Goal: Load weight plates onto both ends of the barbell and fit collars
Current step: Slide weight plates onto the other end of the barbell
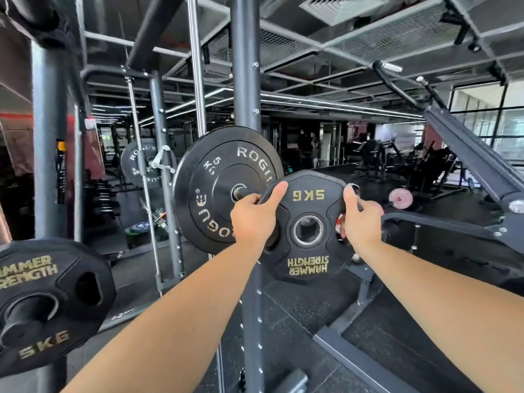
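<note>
A black 5 kg Hammer Strength plate (309, 251) hangs upside down in front of me, held by both hands. My left hand (253, 215) grips its upper left edge, thumb on the face. My right hand (361, 219) grips its upper right edge through a grip hole. Behind it a large black Rogue bumper plate (215, 194) sits on the barbell sleeve (241, 192), whose end pokes out toward me. The 5 kg plate's centre hole lies to the right of and below the sleeve end, apart from it. No collar shows.
A second 5 kg Hammer Strength plate (48, 302) rests on a storage peg at lower left. Rack uprights (245, 80) stand just behind the barbell. Another Rogue plate (141, 163) hangs further back. A bench frame (425, 219) lies to the right.
</note>
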